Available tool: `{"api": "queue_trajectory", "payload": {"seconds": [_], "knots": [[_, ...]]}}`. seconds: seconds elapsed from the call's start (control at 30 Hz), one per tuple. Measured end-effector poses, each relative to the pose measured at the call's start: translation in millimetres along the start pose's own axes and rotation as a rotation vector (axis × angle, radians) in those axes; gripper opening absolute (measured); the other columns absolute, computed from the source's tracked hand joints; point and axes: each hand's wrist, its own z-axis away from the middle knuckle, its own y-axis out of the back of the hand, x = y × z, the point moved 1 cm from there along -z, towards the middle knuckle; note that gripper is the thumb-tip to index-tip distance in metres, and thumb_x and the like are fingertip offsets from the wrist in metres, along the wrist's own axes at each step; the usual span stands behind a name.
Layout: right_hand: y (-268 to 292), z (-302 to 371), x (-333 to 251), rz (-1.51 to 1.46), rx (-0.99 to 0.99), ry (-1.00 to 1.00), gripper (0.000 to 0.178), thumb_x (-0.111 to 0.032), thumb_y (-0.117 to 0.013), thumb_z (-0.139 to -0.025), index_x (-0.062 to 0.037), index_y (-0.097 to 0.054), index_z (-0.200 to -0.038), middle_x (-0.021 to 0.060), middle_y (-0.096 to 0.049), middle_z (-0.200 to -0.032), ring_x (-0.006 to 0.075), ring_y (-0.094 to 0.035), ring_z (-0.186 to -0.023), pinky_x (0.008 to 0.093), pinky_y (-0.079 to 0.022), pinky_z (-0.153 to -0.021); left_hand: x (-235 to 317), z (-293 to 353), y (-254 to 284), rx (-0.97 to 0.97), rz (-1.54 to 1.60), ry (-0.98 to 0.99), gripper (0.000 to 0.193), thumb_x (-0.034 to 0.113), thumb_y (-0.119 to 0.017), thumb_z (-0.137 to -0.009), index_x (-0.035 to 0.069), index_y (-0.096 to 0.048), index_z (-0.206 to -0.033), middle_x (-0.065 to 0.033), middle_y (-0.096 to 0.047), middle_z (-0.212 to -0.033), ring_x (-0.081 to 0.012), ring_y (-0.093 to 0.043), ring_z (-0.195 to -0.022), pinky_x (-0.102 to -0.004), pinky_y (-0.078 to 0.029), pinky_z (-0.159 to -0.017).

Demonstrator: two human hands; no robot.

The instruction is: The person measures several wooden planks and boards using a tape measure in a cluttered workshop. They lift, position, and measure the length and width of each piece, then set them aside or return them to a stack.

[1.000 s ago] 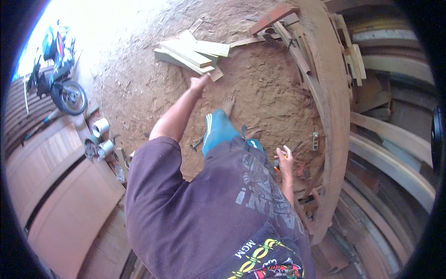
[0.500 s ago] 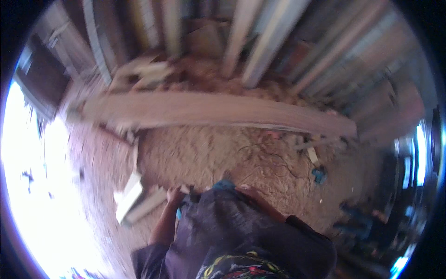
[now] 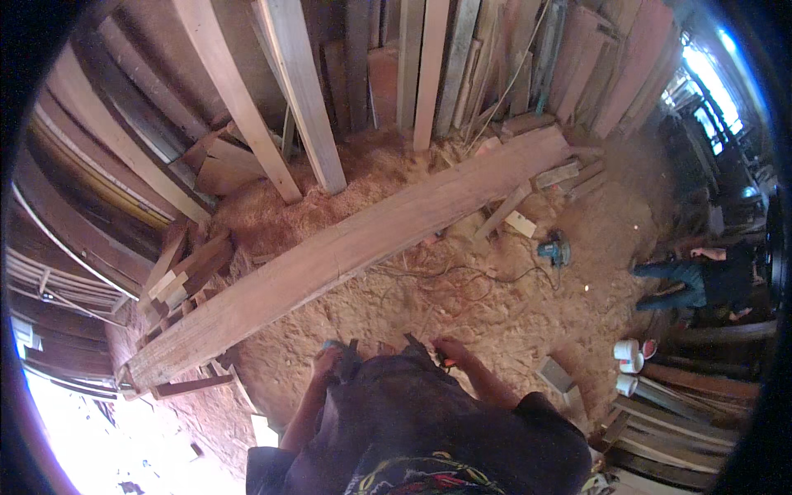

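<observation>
Both my hands are at my waist, in front of my dark shirt (image 3: 445, 421). My left hand (image 3: 325, 363) is closed at the shirt's left edge, beside a dark strap-like piece (image 3: 353, 347) and a bit of blue. On the other side, my right hand (image 3: 452, 351) is closed next to a second dark strip (image 3: 413, 341), with a small orange-red spot under its fingers. What either hand grips is too small to make out. Ahead of me a long, wide wooden plank (image 3: 338, 252) lies slantwise, its right end farther away, raised on wood pieces at its ends.
Sawdust covers the floor (image 3: 330, 330). A blue corded power tool (image 3: 553, 252) lies right of the plank, its cable looping across the ground. Boards (image 3: 309, 91) lean along the far side. White buckets (image 3: 627, 355) and a loose block (image 3: 554, 374) sit at right; another person (image 3: 701, 268) is beyond.
My view has swung to the right, so the plank now slants and the power tool and other person show clearly. Both hands stay at my waist; the right one has shifted slightly.
</observation>
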Motion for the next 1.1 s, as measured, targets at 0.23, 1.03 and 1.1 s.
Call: {"api": "queue_trajectory", "payload": {"seconds": [0.23,1.03,1.1], "knots": [[23,-6,-76,-0.214,0.091,0.085,0.034,-0.042,-0.068,-0.094,-0.0081,-0.065,-0.098,0.0019,-0.063,-0.08,0.0131,-0.06,-0.068,0.0306,-0.049,-0.059,121,-60,-60,-0.109,0.248,0.089,0.027,0.023,-0.069,-0.098,0.002,-0.07,-0.115,-0.0047,-0.073,-0.099,-0.015,-0.07,-0.089,-0.0276,-0.056,-0.076],[389,-105,-447,-0.661,0.133,0.529,0.035,-0.038,-0.064,-0.099,-0.0059,-0.061,-0.114,0.0077,-0.068,-0.087,0.0204,-0.069,-0.076,0.0357,-0.058,-0.059,629,-369,-199,0.066,0.314,-0.423,0.039,0.035,-0.063,-0.102,0.009,-0.06,-0.13,-0.01,-0.07,-0.12,-0.0209,-0.072,-0.097,-0.0308,-0.057,-0.073],[427,-129,-467,-0.626,0.149,0.426,0.038,-0.041,-0.061,-0.1,-0.0063,-0.06,-0.115,0.0077,-0.067,-0.087,0.0216,-0.07,-0.078,0.0364,-0.058,-0.059,668,-398,-211,0.13,0.262,-0.435,0.041,0.037,-0.064,-0.101,0.01,-0.059,-0.132,-0.009,-0.07,-0.12,-0.0206,-0.072,-0.095,-0.0306,-0.057,-0.073]]}}
